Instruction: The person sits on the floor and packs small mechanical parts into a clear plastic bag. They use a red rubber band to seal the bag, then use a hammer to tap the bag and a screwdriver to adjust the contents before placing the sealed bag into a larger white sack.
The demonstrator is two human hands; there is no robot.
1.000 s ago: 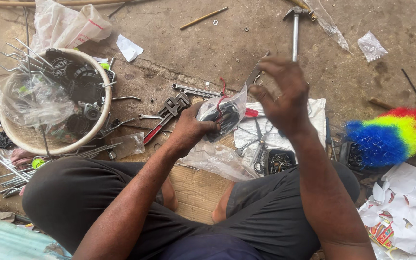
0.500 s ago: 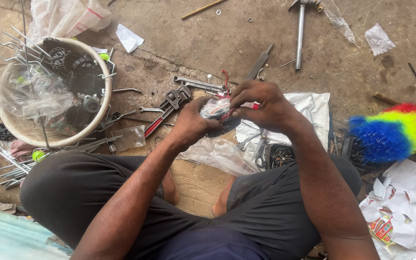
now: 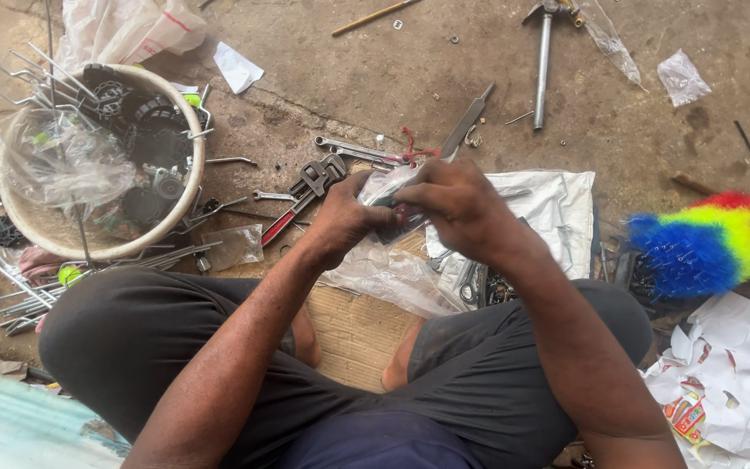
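Right hand (image 3: 453,204) lower, over plastic packet (image 3: 384,187)

Soft, even daylight fills the scene with no clear direction; shadows under the arms are faint and diffuse; mild glare sits on the clear plastic bag (image 3: 62,165) and metal tools; focus is sharp mid-frame; edges bend slightly from the wide lens.

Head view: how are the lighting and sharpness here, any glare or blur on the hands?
Head view: soft, even daylight without hard shadows; left hand and right hand look sharp; mild shine on the clear plastic bag they hold; edges bend slightly from the wide lens.
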